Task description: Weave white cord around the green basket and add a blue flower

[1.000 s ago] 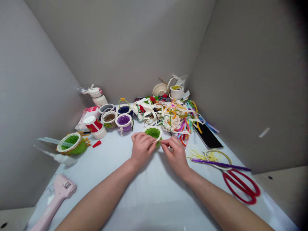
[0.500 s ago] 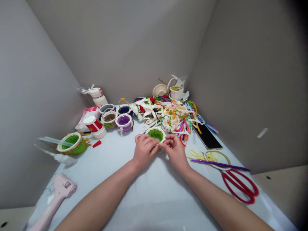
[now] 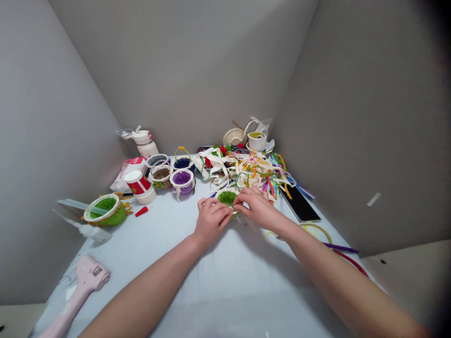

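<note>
A small green basket [image 3: 226, 197] sits on the white table [image 3: 211, 281] near its middle, just in front of a tangled pile of lace and coloured ribbons [image 3: 253, 171]. It is a little round cup, fuzzy bright green inside, with a band of cream lace running round its rim; most of its outer wall is hidden by the fingers. The left hand [image 3: 210, 220] grips the near left side of the rim, and the right hand [image 3: 257, 209] pinches the lace at the right side, so both hands close on it, nearly touching each other. A purple basket [image 3: 182, 179] of the same make stands well to the left.
</note>
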The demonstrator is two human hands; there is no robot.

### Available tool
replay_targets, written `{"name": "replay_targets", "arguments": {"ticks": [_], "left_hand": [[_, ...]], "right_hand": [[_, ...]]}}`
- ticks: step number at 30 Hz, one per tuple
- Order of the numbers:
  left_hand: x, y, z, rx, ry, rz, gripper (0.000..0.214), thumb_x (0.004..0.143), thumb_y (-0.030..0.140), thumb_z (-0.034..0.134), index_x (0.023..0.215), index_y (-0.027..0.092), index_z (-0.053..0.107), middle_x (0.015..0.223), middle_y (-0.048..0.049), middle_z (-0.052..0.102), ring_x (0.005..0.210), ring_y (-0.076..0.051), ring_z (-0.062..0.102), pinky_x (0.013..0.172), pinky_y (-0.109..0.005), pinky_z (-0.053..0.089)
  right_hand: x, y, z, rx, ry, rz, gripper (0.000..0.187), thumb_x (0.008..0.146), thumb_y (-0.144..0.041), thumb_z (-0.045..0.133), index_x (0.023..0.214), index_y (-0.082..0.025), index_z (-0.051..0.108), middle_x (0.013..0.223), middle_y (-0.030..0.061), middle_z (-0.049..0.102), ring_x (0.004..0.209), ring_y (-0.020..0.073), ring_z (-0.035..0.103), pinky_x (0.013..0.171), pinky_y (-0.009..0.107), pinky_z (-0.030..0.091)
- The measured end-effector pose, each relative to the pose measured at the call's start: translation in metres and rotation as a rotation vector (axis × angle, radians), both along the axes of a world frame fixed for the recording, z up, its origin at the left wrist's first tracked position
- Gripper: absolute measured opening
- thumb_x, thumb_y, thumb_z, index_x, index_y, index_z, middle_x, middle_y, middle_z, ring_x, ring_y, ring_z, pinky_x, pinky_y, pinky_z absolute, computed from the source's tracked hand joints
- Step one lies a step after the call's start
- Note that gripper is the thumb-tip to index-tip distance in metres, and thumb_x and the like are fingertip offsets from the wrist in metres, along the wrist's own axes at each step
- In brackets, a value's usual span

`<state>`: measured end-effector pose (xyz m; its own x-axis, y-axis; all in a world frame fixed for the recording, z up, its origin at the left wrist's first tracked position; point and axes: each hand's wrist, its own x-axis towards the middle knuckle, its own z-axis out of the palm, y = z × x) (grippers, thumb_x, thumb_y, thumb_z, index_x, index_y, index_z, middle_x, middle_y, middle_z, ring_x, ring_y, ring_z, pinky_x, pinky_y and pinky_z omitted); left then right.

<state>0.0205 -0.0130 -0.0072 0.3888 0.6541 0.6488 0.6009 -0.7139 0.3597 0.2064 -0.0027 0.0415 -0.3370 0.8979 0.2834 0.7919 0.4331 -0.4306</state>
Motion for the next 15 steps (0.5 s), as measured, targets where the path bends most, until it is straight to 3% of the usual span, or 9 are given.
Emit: {"name": "replay_targets", "arguments": {"ticks": [6,11,15], "left_hand": [[-0.002,0.004,-0.002,-0.067,-0.021,0.009,0.013,0.092,0.029,0.058,0.089,0.025,0.07,0.092,-0.0011,0.073,0.097,-0.021,0.051,0.086,-0.04,0.03],[0.001,0.003,-0.001,-0.086,0.048,-0.06,0.011,0.091,0.026,0.06,0.09,0.026,0.07,0.094,-0.0003,0.074,0.102,-0.022,0.05,0.091,-0.043,0.027],[0.005,0.001,-0.001,-0.085,0.038,-0.044,0.011,0.09,0.024,0.06,0.091,0.026,0.071,0.095,-0.0005,0.073,0.103,-0.022,0.05,0.091,-0.042,0.027]], "right_hand": [[-0.008,0.012,-0.003,-0.065,0.051,0.079,0.017,0.083,-0.018,0.055,0.068,-0.02,0.063,0.072,0.002,0.063,0.073,0.0174,0.051,0.068,0.03,0.033],[-0.023,0.015,-0.007,-0.14,0.387,0.046,0.017,0.087,-0.024,0.049,0.072,-0.019,0.056,0.073,0.0,0.059,0.07,0.0145,0.051,0.065,0.027,0.037],[-0.03,0.016,0.003,-0.215,0.57,0.043,0.017,0.089,-0.03,0.047,0.076,-0.02,0.053,0.072,-0.0014,0.059,0.065,0.0131,0.051,0.062,0.026,0.04]]}}
